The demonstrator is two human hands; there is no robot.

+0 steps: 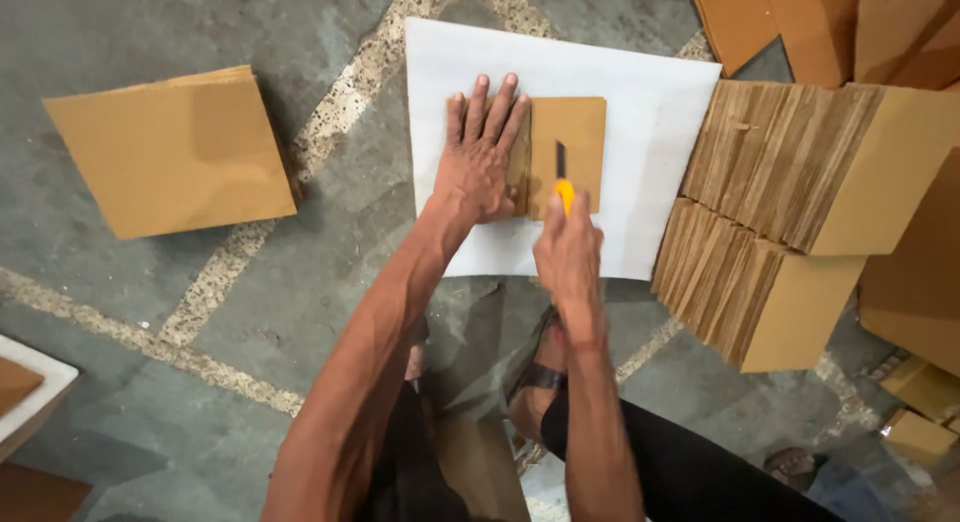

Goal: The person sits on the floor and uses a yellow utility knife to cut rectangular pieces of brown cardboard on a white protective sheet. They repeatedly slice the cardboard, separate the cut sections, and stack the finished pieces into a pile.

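My left hand (478, 154) lies flat, fingers spread, pressing down the left part of a brown cardboard piece (580, 132) that rests on a white board (650, 102) on the floor. In my right hand (567, 254) I grip a yellow utility knife (562, 182). Its blade points away from me and touches the cardboard just right of my left hand.
A stack of square cardboard sheets (170, 152) lies on the stone floor at the left. Two leaning rows of cut cardboard pieces (800, 162) sit right of the board, with more cardboard (790, 22) behind. A white tray edge (30, 392) shows at the lower left.
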